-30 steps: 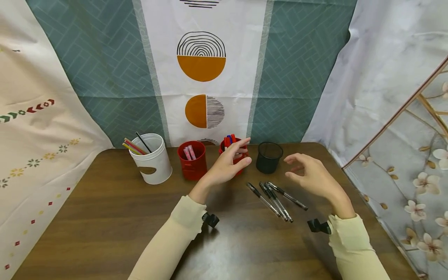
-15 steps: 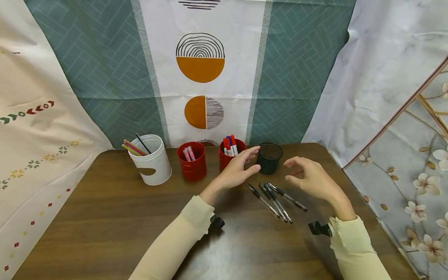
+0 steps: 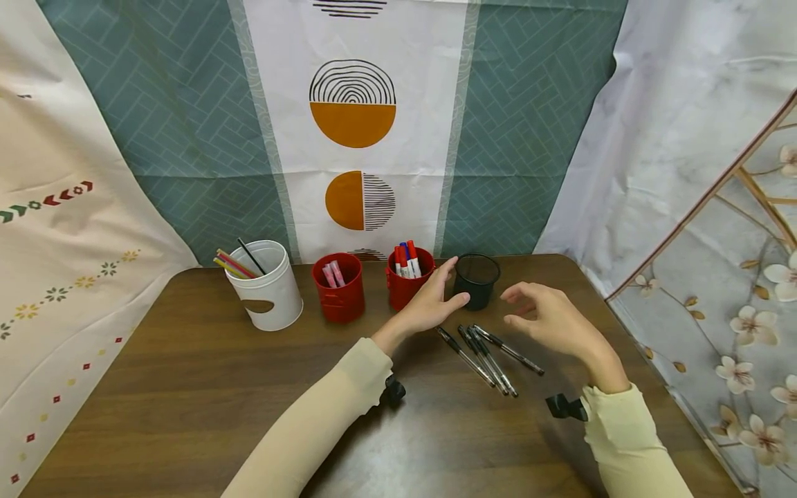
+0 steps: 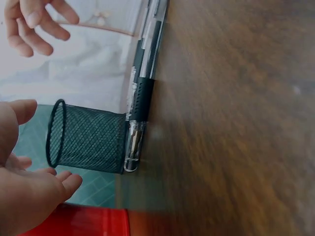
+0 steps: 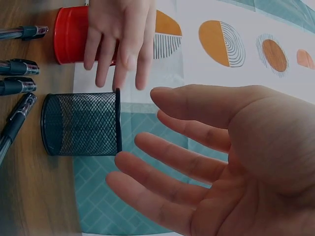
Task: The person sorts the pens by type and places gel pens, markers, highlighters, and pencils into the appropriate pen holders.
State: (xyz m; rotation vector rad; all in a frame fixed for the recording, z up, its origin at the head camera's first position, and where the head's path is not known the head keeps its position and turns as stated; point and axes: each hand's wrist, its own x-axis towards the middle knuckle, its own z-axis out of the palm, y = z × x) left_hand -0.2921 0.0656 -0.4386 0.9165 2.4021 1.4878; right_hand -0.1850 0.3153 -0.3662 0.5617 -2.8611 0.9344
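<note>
A black mesh pen cup (image 3: 477,282) stands upright at the back right of the table, with nothing showing inside it. My left hand (image 3: 429,301) is just left of the cup, fingers spread and extended toward its rim, holding nothing. To the cup's right, my right hand (image 3: 551,321) hovers with loosely bent fingers and an empty palm, which the right wrist view also shows. Several clear-barrelled black pens (image 3: 488,360) lie loosely together on the table in front of the cup, between the two hands.
Left of the mesh cup stands a red cup (image 3: 401,294) of red and blue markers. Further left are a red cup (image 3: 344,304) with pink-patterned sticks and a white bucket (image 3: 277,304) with coloured pencils. A patterned cloth (image 3: 349,138) hangs behind the wooden table (image 3: 187,401).
My left hand has moved right, from in front of the marker cup to beside the mesh cup. The right hand has stayed almost in place. The pens and cups have not moved.
</note>
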